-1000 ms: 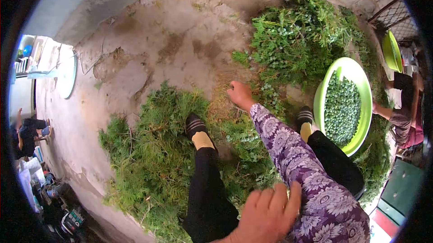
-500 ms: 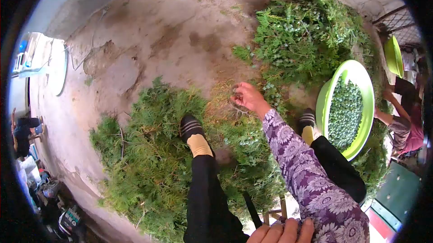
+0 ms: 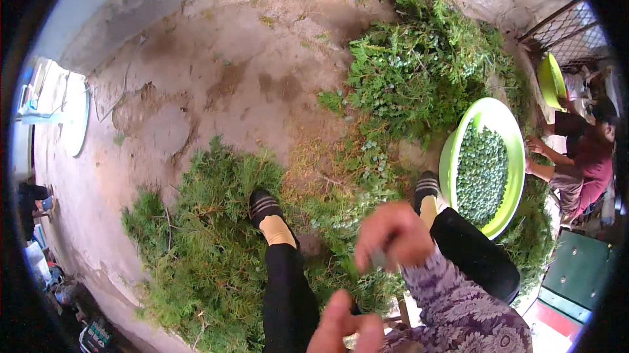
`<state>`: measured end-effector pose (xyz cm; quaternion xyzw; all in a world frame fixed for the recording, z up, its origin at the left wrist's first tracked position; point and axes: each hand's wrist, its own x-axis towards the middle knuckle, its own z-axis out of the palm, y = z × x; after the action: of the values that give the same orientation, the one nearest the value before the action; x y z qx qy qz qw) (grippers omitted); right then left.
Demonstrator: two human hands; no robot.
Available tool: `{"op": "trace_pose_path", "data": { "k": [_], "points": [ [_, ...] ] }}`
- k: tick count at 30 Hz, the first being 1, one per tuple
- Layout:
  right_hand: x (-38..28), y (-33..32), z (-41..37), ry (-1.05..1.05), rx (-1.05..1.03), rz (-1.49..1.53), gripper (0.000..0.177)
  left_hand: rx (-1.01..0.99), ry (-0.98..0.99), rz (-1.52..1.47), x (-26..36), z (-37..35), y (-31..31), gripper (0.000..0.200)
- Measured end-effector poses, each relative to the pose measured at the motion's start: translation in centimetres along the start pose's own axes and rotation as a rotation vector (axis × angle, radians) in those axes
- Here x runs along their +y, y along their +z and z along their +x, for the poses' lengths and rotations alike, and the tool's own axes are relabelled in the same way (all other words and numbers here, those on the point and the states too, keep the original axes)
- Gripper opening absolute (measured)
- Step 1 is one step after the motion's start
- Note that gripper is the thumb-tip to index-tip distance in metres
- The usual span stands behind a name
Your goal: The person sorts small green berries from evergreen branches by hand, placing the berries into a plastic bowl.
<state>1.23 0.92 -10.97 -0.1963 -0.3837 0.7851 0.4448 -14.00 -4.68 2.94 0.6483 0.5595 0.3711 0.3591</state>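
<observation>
My right hand (image 3: 395,235), in a purple floral sleeve (image 3: 468,300), is raised in front of my lap. Its fingers curl inward and are blurred; a small greyish patch shows at the fingertips, too smeared to name. Below it, at the bottom edge, my left hand (image 3: 344,330) shows thumb and a finger apart, partly cut off, with nothing visible between them. Leafy green conifer branches (image 3: 203,241) cover the ground around my feet. On the right, a light green basin (image 3: 447,173) holds many small round blue-green cones or berries (image 3: 483,169).
A second heap of branches (image 3: 419,71) lies ahead, with brown clippings (image 3: 314,166) near my feet. At the right sits a person in a maroon top (image 3: 593,173) near another green basin (image 3: 550,81). A green board (image 3: 575,268) lies at lower right.
My right hand has drawn back from above the clippings toward my lap. My left hand has come off the right sleeve and its thumb has lifted. The view has shifted slightly.
</observation>
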Motion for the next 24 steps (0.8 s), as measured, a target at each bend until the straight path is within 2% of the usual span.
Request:
{"op": "trace_pose_path", "data": {
  "k": [1,4,6,7,8,10,11,13,14,16,17,19,21,23,24],
  "points": [
    [-0.6,1.3,0.2,-0.226,-0.229,0.088,0.022,-0.002,0.008,-0.005,-0.4,0.2,-0.1,0.053],
    [-3.4,4.5,0.3,-0.322,-0.261,0.077,0.021,-0.099,0.092,-0.129,-1.0,0.4,-0.8,0.057],
    [-3.9,4.9,0.5,-0.428,-0.308,-0.046,0.021,-0.255,-0.122,-0.238,-0.6,0.2,-1.1,0.058],
    [-4.1,5.1,0.7,-0.481,-0.331,-0.108,0.020,-0.341,-0.230,-0.198,1.0,1.6,-2.3,0.047],
    [-4.3,5.2,0.9,-0.534,-0.353,-0.168,0.020,-0.342,-0.223,-0.199,0.7,1.2,-2.3,0.047],
    [-4.4,5.2,1.1,-0.634,-0.396,-0.287,0.020,-0.194,-0.240,-0.393,-0.3,-0.1,-2.2,0.029],
    [-4.6,5.2,1.1,-0.631,-0.395,-0.288,0.020,-0.195,-0.242,-0.396,-0.6,-0.4,-2.3,0.029],
    [-4.8,5.1,1.2,-0.477,-0.412,-0.232,0.021,-0.322,-0.255,-0.366,-1.2,-0.6,-2.8,0.022],
    [-4.4,5.2,1.0,-0.479,-0.413,-0.230,0.021,-0.384,-0.258,-0.347,-1.4,-0.6,-3.0,0.018],
    [-3.3,5.6,0.4,-0.236,-0.291,-0.018,0.017,-0.400,-0.251,-0.338,-0.3,0.3,-3.0,0.021],
    [-3.4,5.7,0.4,-0.236,-0.293,-0.014,0.017,-0.417,-0.244,-0.334,0.2,0.6,-3.0,0.025],
    [-3.7,6.0,0.5,0.101,0.097,0.295,0.020,-0.419,-0.244,-0.324,0.6,0.8,-3.0,0.025],
    [-3.2,4.7,1.7,0.209,0.341,0.261,0.019,-0.426,-0.244,-0.314,0.9,0.9,-2.8,0.027],
    [-0.3,1.3,2.7,0.105,0.477,0.372,0.016,-0.438,-0.241,-0.303,1.2,0.9,-2.6,0.028],
    [1.2,-1.0,2.6,0.128,0.546,0.330,0.014,-0.442,-0.237,-0.294,1.2,1.0,-2.5,0.029]
  ]
}}
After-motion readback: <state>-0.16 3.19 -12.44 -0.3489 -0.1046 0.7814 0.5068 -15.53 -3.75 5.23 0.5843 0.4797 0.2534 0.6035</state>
